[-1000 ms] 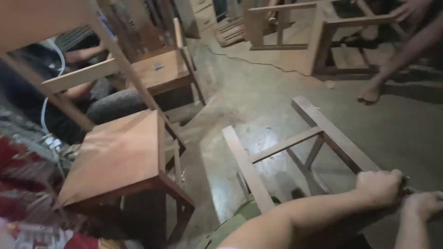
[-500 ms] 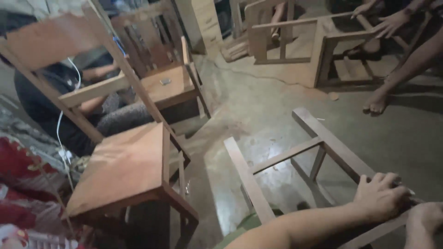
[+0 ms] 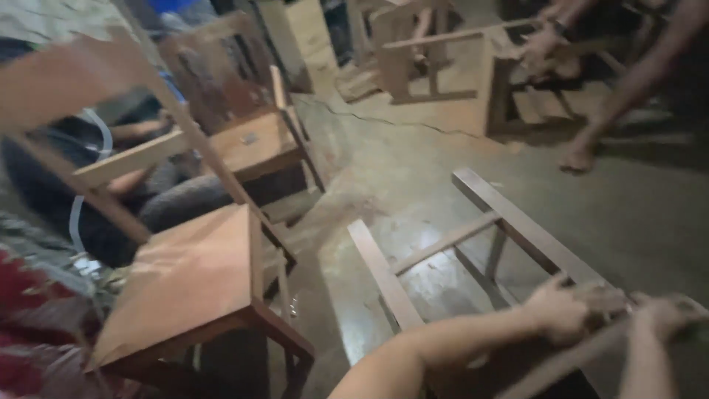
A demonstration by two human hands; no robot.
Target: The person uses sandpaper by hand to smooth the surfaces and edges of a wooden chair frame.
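Pretty blurry shot, and the right hand [image 3: 665, 316] is half cut off at the edge, so can't tell its grip. Left hand [image 3: 565, 310] is curled over a rail of the wooden frame [image 3: 517, 229] lying on the concrete floor [image 3: 413, 170]. A finished chair [image 3: 192, 281] stands just left, with another person's foot [image 3: 580, 157] further back.

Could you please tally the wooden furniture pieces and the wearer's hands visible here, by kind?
Finished wooden chairs: 2
Bare wooden frames: 2
Wearer's hands, left hand and right hand, both on the near frame: 2
Total: 6
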